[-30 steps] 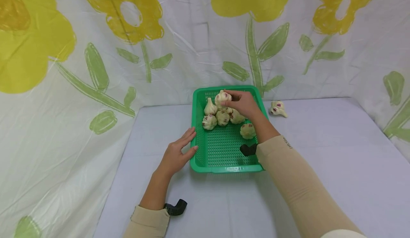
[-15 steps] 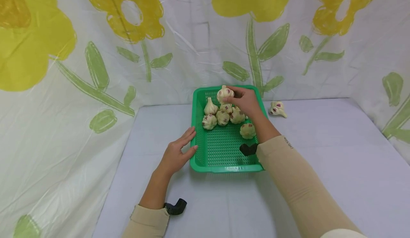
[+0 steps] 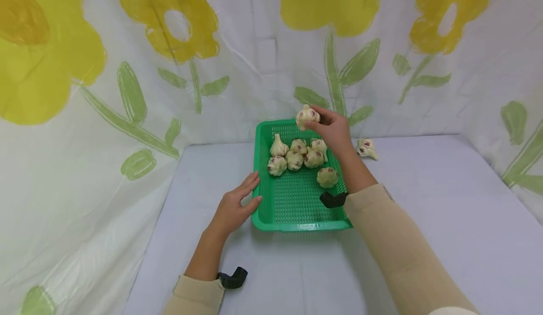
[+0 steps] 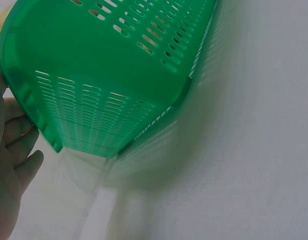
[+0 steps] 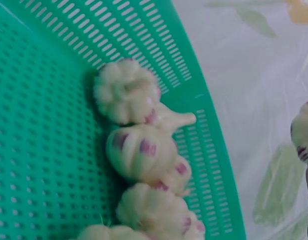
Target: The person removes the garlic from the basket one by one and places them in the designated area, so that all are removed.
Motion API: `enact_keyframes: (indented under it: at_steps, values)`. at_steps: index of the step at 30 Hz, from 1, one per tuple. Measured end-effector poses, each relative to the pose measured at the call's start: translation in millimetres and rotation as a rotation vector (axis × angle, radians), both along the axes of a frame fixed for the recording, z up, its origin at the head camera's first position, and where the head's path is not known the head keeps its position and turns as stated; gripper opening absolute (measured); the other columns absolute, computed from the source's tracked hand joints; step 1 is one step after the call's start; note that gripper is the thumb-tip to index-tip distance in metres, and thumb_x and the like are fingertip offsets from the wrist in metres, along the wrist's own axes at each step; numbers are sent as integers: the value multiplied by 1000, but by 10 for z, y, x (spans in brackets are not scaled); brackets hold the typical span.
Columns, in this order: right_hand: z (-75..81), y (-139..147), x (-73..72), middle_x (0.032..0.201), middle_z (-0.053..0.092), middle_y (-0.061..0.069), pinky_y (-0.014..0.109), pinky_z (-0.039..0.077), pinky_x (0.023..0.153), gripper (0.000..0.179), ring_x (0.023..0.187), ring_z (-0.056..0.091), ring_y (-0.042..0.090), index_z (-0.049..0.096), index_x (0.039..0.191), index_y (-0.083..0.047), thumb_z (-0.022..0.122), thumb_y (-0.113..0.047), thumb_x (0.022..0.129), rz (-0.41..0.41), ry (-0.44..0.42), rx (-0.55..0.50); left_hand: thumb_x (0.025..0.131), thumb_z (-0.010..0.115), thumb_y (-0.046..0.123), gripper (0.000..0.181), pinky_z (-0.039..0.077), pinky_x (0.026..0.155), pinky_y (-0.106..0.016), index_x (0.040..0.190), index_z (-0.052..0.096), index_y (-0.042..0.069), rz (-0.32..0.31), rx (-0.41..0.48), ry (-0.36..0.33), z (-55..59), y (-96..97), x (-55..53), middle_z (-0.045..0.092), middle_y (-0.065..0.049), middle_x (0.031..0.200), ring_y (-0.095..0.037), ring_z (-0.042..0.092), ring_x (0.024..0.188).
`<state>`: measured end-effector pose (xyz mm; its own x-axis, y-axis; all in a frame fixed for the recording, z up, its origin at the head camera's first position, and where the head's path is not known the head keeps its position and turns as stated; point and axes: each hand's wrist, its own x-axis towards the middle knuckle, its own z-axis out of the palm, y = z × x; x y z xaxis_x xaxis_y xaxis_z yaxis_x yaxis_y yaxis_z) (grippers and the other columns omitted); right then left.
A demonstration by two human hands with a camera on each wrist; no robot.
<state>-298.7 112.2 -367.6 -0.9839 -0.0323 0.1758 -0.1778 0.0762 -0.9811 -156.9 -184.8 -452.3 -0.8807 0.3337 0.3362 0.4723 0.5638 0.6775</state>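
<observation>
My right hand (image 3: pixel 336 130) pinches a garlic bulb (image 3: pixel 307 116) between thumb and fingers, raised over the far right part of a green plastic basket (image 3: pixel 302 227). In the right wrist view this bulb (image 5: pixel 303 132) shows only at the right edge. Several garlic bulbs, cream with purple patches, lie grouped at the basket's far end, one white bulb (image 3: pixel 278 146) with its stem up. A single bulb (image 3: pixel 327 178) sits apart near the right wall. My left hand (image 3: pixel 231 207) has its fingers extended against the basket's left rim, seen from outside in the left wrist view.
Another garlic bulb (image 3: pixel 366 148) lies on the white-covered table (image 3: pixel 428 211), right of the basket. Behind the table hangs a white curtain (image 3: pixel 250 98) printed with yellow flowers. Dark wrist cameras (image 3: pixel 232 277) sit on both wrists.
My right hand has lifted the garlic bulb from the group in the basket, upward and to the right, uncovering the bulbs beneath. My left hand has stayed at the left rim.
</observation>
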Motion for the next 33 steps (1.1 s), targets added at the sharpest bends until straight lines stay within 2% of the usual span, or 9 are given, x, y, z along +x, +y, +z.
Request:
enact_keyframes:
  at_steps: [5,13,18,24,27,33]
  values:
    - [56,115,35,136,62,6,21,55,90,52,120,61,15,63,135,-17,78,-23,86,-21,-7,-47,96,65,22,53,41,111,-38,144,51,6,-1,-1,15,-10,9,11,41,3,155,-17,40,141]
    - [182,465,41,137,61,9,15,54,86,51,120,59,13,61,136,-14,76,-17,87,-120,1,-58,95,65,22,53,40,111,-38,143,51,5,0,1,7,-3,14,21,41,3,154,-17,40,142]
    - [232,751,46,138,61,5,12,53,85,52,121,58,12,61,136,-16,76,-20,86,-151,-18,-25,96,65,24,53,40,112,-39,144,51,7,6,1,3,8,13,26,41,4,155,-17,40,142]
    - [190,1066,49,134,63,3,10,52,82,53,117,59,7,61,136,-12,77,-17,86,-193,-39,8,96,65,23,53,40,112,-39,144,51,8,7,3,5,15,7,31,41,3,155,-17,40,142]
    - [120,1207,54,135,62,2,9,51,82,53,116,58,5,59,138,-10,75,-19,88,-207,-53,76,95,65,22,53,40,112,-39,144,51,7,8,8,3,14,3,33,41,3,155,-17,40,142]
    - [-88,1490,98,142,55,10,5,48,81,59,113,55,0,53,143,-10,71,-30,91,-217,-105,305,96,65,22,53,39,113,-39,143,51,5,1,18,-14,3,15,34,40,4,155,-17,39,142]
